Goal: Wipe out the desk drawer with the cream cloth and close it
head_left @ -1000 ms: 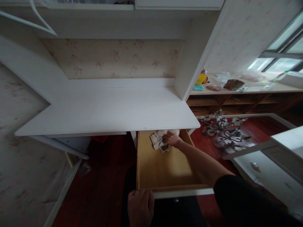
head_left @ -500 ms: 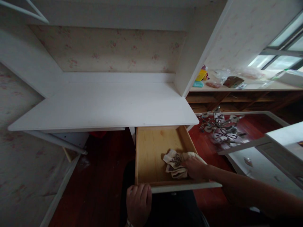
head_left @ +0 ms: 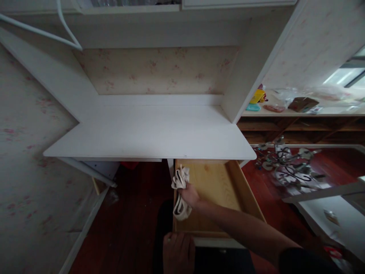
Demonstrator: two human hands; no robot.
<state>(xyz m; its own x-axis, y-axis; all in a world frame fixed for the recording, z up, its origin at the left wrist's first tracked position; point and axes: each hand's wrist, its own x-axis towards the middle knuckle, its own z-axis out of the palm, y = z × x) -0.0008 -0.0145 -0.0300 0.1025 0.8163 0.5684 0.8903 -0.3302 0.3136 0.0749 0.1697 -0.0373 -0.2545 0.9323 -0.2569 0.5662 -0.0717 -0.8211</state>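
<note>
Wiping the open drawer, left wall in hand

The left hand [head_left: 178,252] rests fingers together at the drawer [head_left: 212,180] front's left corner; the right hand [head_left: 189,195] has its fingers clamped on a bunched cloth [head_left: 180,192] against the left wall. By my judgement, the right side remains unwiped.

- The right hand [head_left: 189,195] grips a crumpled cloth [head_left: 180,190] against the left wall of the open wooden drawer [head_left: 219,182].
- The left hand [head_left: 178,253] rests at the drawer front.
</note>
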